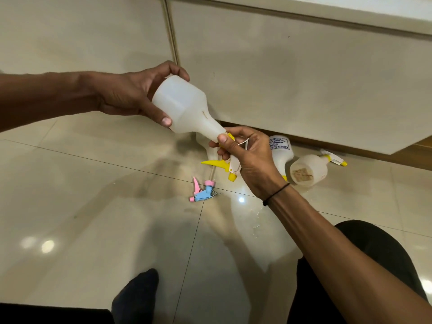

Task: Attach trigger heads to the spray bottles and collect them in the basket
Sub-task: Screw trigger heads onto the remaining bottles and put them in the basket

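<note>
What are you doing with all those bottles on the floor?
A person sits on the floor putting sprayer tops on bottles. The left hand holds a white bottle tilted down, and the right hand grips a yellow trigger head at its neck. A pink and blue trigger head and two more bottles lie on the tiles. No basket shows.

Three white spray bottles [184, 106] [281, 150] [308, 169], three yellow trigger heads [230, 139] [222, 166] [336, 160], one pink-and-blue trigger head [203, 190]

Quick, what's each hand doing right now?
Left hand: closed around the translucent white plastic spray bottle.
Right hand: closed on the yellow-and-white plastic trigger head.
</note>
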The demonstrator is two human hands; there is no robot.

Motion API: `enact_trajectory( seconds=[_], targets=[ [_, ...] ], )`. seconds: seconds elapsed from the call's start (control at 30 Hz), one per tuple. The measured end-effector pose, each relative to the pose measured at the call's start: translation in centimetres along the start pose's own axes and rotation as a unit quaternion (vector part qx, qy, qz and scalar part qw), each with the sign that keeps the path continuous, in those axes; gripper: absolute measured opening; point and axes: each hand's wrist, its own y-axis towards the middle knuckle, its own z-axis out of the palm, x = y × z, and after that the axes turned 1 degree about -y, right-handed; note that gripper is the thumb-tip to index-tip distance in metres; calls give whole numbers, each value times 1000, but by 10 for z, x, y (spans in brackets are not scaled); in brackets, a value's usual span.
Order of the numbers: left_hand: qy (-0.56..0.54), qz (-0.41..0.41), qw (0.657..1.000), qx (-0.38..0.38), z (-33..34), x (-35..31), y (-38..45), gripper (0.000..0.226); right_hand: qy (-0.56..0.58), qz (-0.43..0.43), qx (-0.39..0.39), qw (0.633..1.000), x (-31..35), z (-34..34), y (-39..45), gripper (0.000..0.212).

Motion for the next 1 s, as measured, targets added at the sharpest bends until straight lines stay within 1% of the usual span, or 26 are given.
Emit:
enact_trajectory(
  seconds=[0.07,0.13,0.23,0.3,0.33,0.4,0.43,0.53,0.7,0.83,1.0],
  targets=[
    [-48,-21,999,1,-1,2,-1,81,-67,-46,-22,996,0,0,1,29],
    [-75,-44,996,-8,1,3,-3,84,-121,-93,-46,987,0,0,1,28],
    [-71,-66,995,-11,4,3,-7,94,-154,-141,-67,976,1,-2,1,31],
    [-60,-73,995,-12,3,2,-9,91,-171,-155,-59,971,0,-4,1,32],
    [-54,-75,996,-14,2,2,-9,84,-182,-158,-53,969,-1,-4,0,32],
    [-36,-71,997,-13,-1,0,-8,66,-189,-152,-37,969,0,-4,0,31],
    [-25,-67,997,-9,-2,-2,-8,64,-187,-145,-25,971,0,-4,0,30],
    [-9,-63,998,2,-1,-8,-6,69,-181,-119,-8,976,2,-7,1,29],
    [-25,-44,999,-7,2,-4,-7,69,-140,-92,-12,986,0,-4,0,33],
    [-30,-24,999,10,4,-3,-6,83,-91,-64,-1,994,-2,-1,0,31],
    [0,10,999,46,9,-8,-3,96,29,14,38,999,-1,-3,-4,26]
  ],
)
